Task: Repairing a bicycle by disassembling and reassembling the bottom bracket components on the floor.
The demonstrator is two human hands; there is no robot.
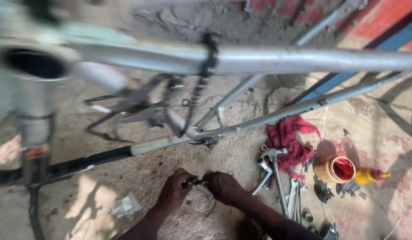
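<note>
Metal, small and stiff, is sitting pinched between both hands low over the concrete floor (126, 178): the left hand (174, 192) and right hand (223, 186) are closing fingertips on a small metal part (196, 182), probably light and greasy, best gripped at its ends. A steel bicycle frame (277, 58) is crossing above.

A small metal part (198, 183), dark and greyish, sits low above the concrete floor (126, 173), pinched between both hands, details blurred.
</note>
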